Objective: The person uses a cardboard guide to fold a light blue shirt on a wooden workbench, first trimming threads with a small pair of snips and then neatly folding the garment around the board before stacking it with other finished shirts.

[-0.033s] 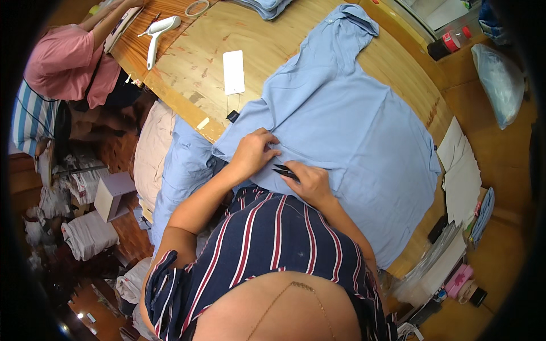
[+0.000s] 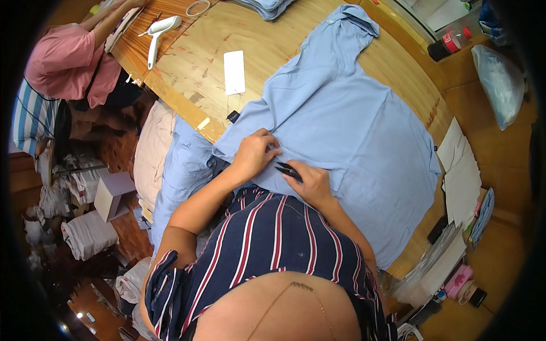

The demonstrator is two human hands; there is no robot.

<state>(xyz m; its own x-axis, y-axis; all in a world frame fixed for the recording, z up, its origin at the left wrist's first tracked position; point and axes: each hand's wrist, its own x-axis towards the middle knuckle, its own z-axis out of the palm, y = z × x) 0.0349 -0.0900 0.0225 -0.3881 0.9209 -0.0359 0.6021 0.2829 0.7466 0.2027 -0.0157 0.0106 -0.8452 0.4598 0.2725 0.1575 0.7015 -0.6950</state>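
Note:
A light blue shirt [image 2: 364,136] lies spread over the table, its collar end at the far side. Near the front edge my left hand [image 2: 255,152] is closed, thumb and fingers pinching a bit of the shirt's cloth. Just to its right, my right hand [image 2: 311,183] is closed around small black thread snips [image 2: 289,171]. The snips' two pointed blades are apart and point left toward my left fingertips. Any thread between the blades is too small to make out. A white tag [image 2: 234,73] on a string lies left of the shirt, by a small black label [image 2: 233,116].
A white handheld tool [image 2: 161,35] and a clear ring [image 2: 197,8] lie far left. Folded blue clothes [image 2: 263,8] sit at the back. A person in pink [image 2: 62,65] works at the left. Blue garments [image 2: 185,170] hang off the left edge; white sheets [image 2: 460,170] stand right.
My right hand with the snips has shifted slightly to the right, away from my left fingertips. My left hand and the shirt look almost the same.

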